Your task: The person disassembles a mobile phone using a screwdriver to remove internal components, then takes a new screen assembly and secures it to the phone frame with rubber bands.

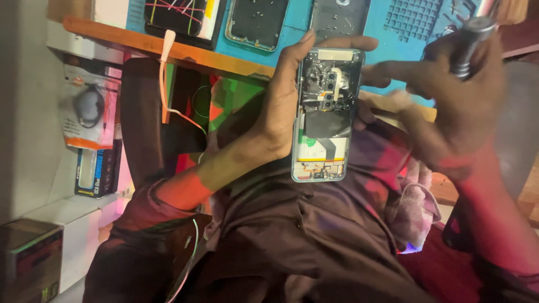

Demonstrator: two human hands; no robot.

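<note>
My left hand (pixel 279 106) grips an opened phone (pixel 325 120) by its edges, thumb over the top. The phone's back is off, so its camera modules, a black shield and the boards show. It hangs upright above my lap, in front of the desk edge. My right hand (pixel 452 95) is closed around a grey metal tool handle (pixel 471 39). Its index finger stretches left and touches the phone's right edge near the cameras. The tool's tip is hidden.
A blue work mat (pixel 387 28) lies on the wooden desk (pixel 185 51), holding a phone back cover (pixel 257 22), a second dark phone part (pixel 338 17) and a device with coloured lines (pixel 179 17). A white cable (pixel 166 62) hangs down. Boxes (pixel 90 106) stand left; a pink cloth (pixel 415 205) rests on my lap.
</note>
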